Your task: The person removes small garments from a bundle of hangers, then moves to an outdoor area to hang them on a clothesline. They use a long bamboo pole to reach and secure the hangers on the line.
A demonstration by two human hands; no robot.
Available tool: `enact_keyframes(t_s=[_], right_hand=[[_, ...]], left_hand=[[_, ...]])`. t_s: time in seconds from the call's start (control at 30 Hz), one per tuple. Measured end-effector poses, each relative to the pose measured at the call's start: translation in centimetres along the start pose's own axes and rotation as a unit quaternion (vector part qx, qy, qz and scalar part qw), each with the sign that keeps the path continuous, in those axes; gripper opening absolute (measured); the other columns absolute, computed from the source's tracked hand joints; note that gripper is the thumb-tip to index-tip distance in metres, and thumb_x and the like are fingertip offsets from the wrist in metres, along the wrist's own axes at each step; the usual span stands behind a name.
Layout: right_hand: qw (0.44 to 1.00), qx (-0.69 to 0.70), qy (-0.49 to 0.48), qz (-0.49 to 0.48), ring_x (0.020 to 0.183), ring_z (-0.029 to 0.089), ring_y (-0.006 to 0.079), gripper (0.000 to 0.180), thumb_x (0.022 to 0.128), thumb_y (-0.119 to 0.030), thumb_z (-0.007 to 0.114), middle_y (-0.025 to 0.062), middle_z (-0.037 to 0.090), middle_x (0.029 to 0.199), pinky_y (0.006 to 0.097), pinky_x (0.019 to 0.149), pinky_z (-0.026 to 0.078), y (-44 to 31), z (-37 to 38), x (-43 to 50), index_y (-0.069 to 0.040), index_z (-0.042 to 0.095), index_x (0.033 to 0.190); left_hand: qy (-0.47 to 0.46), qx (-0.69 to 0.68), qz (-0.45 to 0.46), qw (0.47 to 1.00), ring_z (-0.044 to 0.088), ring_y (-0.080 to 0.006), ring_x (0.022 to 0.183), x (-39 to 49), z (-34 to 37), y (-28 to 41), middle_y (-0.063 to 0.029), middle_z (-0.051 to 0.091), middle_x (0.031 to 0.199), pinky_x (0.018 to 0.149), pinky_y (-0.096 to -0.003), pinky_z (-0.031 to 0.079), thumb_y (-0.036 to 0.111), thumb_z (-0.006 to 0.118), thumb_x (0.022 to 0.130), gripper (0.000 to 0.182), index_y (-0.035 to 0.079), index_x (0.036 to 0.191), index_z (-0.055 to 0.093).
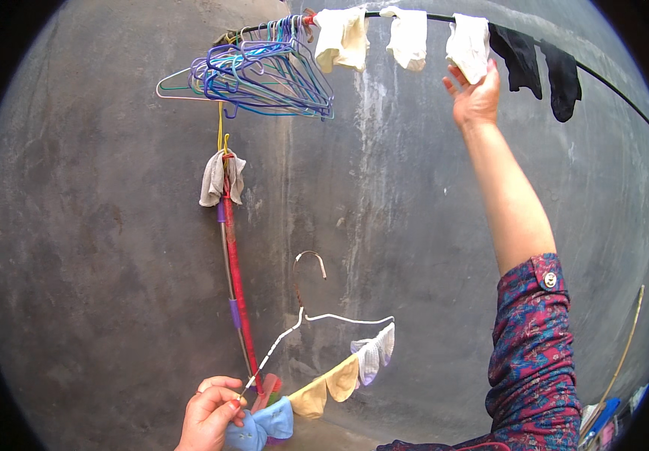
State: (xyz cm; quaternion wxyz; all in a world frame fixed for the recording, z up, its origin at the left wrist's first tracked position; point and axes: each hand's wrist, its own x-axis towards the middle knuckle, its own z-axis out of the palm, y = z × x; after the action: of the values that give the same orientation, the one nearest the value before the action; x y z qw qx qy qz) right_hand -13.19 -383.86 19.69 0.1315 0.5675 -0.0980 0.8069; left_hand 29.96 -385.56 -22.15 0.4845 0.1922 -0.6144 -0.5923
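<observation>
My left hand (211,414), low in the view, pinches one corner of a white-coated wire hanger (349,320) whose hook stands upward, bare and rusty in places. Along the hanger's lower bar drape blue socks (273,420), yellow socks (341,379) and white-and-lilac socks (376,352). Raised to the upper right, my right hand (477,101) is at a white sock (470,48) folded over a black rod (440,17). Its thumb lies at the sock's right edge and its fingers are to the left, partly hidden behind the cloth; whether they grip it is unclear.
Several blue and purple hangers (268,79) bunch at the rod's left end. More white cloth pieces (341,39) and black socks (562,82) hang along it. Below the hangers, a grey rag (220,177) and a red-handled broom (234,259) hang against the grey wall (104,225).
</observation>
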Motion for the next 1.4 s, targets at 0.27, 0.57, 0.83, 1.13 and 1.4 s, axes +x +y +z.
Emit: enact_keyframes(t_s=[0.27, 0.57, 0.83, 1.13, 1.4], right_hand=[[0.944, -0.132, -0.094, 0.286, 0.107, 0.051, 0.0369, 0.066, 0.087, -0.035, 0.055, 0.0226, 0.036, 0.133, 0.0438, 0.077, 0.052, 5.7, 4.8, -8.5, -0.004, 0.027, 0.137], [0.968, -0.067, -0.078, 0.228, 0.104, 0.052, 0.0413, 0.088, 0.081, -0.029, 0.065, 0.0240, 0.039, 0.132, 0.0459, 0.065, 0.054, 8.7, 15.4, -3.9, -0.016, 0.008, 0.146], [0.969, -0.093, 0.050, 0.222, 0.066, 0.055, 0.0170, 0.020, 0.092, -0.017, 0.052, 0.0122, 0.060, 0.094, 0.0273, 0.048, 0.043, 9.4, 14.9, -2.0, -0.001, 0.057, 0.103], [0.966, -0.108, -0.122, 0.203, 0.079, 0.063, 0.0257, 0.054, 0.094, -0.030, 0.049, 0.0177, 0.053, 0.108, 0.0312, 0.059, 0.052, 8.6, 12.3, -7.5, -0.004, 0.028, 0.137], [0.807, -0.163, -0.416, 0.387, 0.082, 0.058, 0.0150, 0.052, 0.086, -0.012, 0.051, 0.0111, 0.054, 0.103, 0.0291, 0.065, 0.050, -5.2, -6.5, -20.7, -0.004, 0.036, 0.135]], left_hand=[[-0.011, 0.002, -0.006, 1.000, 0.057, -0.0140, 0.067, -0.2, -0.1, -0.7, -0.0137, 0.049, 0.113, 0.062, -0.0265, 0.050, 0.002, 0.056, 0.084, 0.010, -0.006, 0.082, 0.062], [0.029, -0.002, -0.012, 1.000, 0.058, -0.0144, 0.066, -1.6, -2.1, -0.9, -0.0143, 0.050, 0.113, 0.063, -0.0268, 0.051, 0.002, 0.056, 0.084, 0.011, -0.006, 0.080, 0.061], [0.074, 0.034, 0.001, 0.997, 0.058, -0.0144, 0.066, -3.2, -1.6, -0.4, -0.0142, 0.050, 0.112, 0.061, -0.0262, 0.051, 0.002, 0.055, 0.082, 0.010, -0.006, 0.079, 0.061], [0.046, 0.052, 0.008, 0.998, 0.058, -0.0143, 0.066, -0.6, -3.2, -0.8, -0.0140, 0.050, 0.112, 0.063, -0.0261, 0.051, 0.003, 0.056, 0.081, 0.008, -0.004, 0.079, 0.061], [-0.035, 0.060, 0.005, 0.998, 0.064, -0.0191, 0.074, 2.0, 4.9, -3.3, -0.0137, 0.049, 0.113, 0.072, -0.0306, 0.055, 0.004, 0.055, 0.082, 0.010, -0.005, 0.079, 0.058]])
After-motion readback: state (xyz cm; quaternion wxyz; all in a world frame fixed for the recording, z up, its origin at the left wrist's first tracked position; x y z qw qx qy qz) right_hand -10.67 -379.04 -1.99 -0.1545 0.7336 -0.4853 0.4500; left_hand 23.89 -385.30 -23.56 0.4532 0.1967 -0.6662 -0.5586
